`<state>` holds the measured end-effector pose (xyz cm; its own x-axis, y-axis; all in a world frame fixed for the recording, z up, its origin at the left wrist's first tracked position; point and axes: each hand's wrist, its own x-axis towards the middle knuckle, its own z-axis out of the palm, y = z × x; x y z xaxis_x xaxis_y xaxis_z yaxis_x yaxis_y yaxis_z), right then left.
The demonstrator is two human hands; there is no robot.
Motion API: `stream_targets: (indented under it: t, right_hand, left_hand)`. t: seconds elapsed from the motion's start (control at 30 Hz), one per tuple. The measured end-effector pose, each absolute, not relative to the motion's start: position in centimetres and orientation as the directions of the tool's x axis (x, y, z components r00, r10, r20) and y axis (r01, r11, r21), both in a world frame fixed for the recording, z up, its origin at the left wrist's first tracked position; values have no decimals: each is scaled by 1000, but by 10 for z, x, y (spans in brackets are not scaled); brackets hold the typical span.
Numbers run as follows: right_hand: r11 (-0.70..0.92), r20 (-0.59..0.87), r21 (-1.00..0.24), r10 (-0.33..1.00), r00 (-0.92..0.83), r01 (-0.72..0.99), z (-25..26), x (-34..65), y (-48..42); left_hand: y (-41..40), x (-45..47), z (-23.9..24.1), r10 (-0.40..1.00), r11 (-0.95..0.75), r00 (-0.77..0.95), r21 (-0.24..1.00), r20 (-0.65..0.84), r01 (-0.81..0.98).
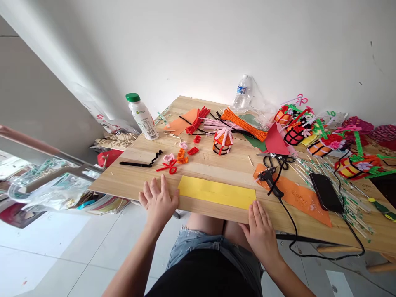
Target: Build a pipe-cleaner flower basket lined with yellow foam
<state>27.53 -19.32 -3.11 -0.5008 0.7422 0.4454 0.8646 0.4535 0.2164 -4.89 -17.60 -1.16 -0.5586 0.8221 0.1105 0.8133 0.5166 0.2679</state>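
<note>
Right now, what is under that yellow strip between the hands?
The yellow strip lies on the wooden tabletop, which shows along its edges. Anything directly beneath is covered and cannot be seen.

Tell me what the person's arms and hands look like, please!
The left hand and right hand have no gloves. The forearms are bare too: no sleeve, watch or bracelet shows. Below them you can see a black top and blue denim shorts with a frayed edge.

From here I count one yellow strip (216, 192) between two hands (159, 198) (261, 227); beyond them, two bottles (144, 119) (241, 99), one glue gun (270, 181); to their right, one phone (326, 192)
</note>
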Motion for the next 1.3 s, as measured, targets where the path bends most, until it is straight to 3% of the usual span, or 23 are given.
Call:
stream_targets:
  t: [0.17, 0.27, 0.37, 0.43, 0.5, 0.63, 0.77, 0.87, 0.97, 1.03, 1.1, 1.2, 1.3]
  right_hand:
    - [487, 447, 189, 730, -516, 853, -33, 284, -195]
    - [477, 455, 178, 735, -502, 861, -35, 284, -196]
    - [448, 452, 165, 758, -471, 879, -36, 281, -198]
    - [436, 473, 145, 758, -449, 888, -39, 281, -200]
    - [448, 521, 120, 731, -440, 886, -41, 284, -202]
    - [563, 629, 22, 635, -450, 826, -34, 295, -204]
    - [705, 602, -299, 662, -447, 643, -1, 302, -195]
    - [637, 536, -621, 771, -344, 457, 37, 301, -180]
    - [341, 298, -890, 937, -181, 304, 81, 297, -159]
    - [166, 153, -966, 985, -82, 197, 108, 291, -138]
    - [74, 69, -995, 995, -74, 69, 128, 279, -111]
    - [25, 36, -995, 993, -109, -100, 138, 255, -63]
    - [-164, -105, -965, 958, -267, -207, 124, 230, -26]
  left_hand:
    - [-175, -53, -19, 822, 476, -542, 312, 173, 822]
    - [-177, -49, -22, 812, 321, -446, 350, 376, 880]
    - [-183, -32, -19, 807, -175, -12, 258, 590, 950]
    - [-187, -19, -17, 755, -500, 359, 126, 549, 857]
    - [-190, -10, -19, 711, -616, 528, 49, 464, 786]
    - [-195, -13, -31, 668, -634, 561, -20, 490, 773]
    - [-198, -22, -29, 668, -656, 531, 76, 521, 751]
    - [-191, -21, -10, 693, -694, 498, 296, 521, 656]
    - [-174, -20, 20, 762, -639, 449, 650, 466, 410]
    - [-159, -21, 40, 809, -483, 459, 859, 366, 168]
    - [-143, -23, 58, 796, -287, 537, 955, 280, -72]
    - [-119, -19, 77, 812, -142, 513, 947, 277, -288]
    - [-94, -9, 92, 923, -110, 265, 850, 280, -514]
